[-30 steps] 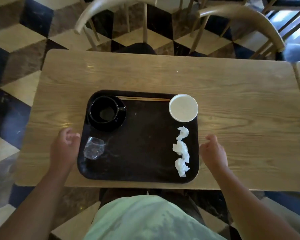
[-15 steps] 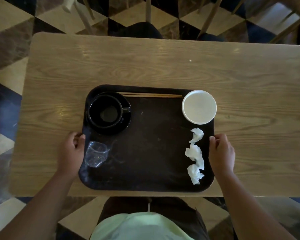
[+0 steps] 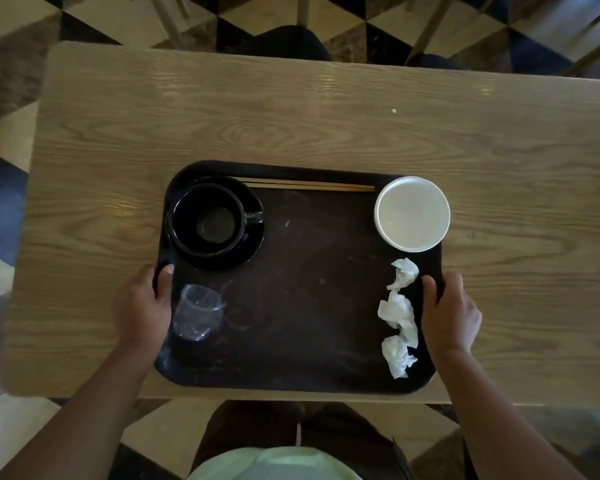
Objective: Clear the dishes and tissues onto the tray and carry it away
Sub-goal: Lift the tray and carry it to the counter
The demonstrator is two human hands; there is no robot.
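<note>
Almost done: only the carrying is left

Now our dark tray (image 3: 302, 271) sits on the wooden table (image 3: 291, 112), near our edge. On it we see the black cup (image 3: 207, 221) on its saucer (image 3: 253, 244), the chopsticks (image 3: 309, 186), the white bowl (image 3: 412, 213), a clear glass (image 3: 197, 311) and three crumpled tissues (image 3: 399, 315). We see nothing left to pick up but a tiny white crumb (image 3: 393, 111). Our left hand (image 3: 141, 306) grips the tray's left rim and our right hand (image 3: 447, 311) grips the right rim. We think lifting and walking away come next
</note>
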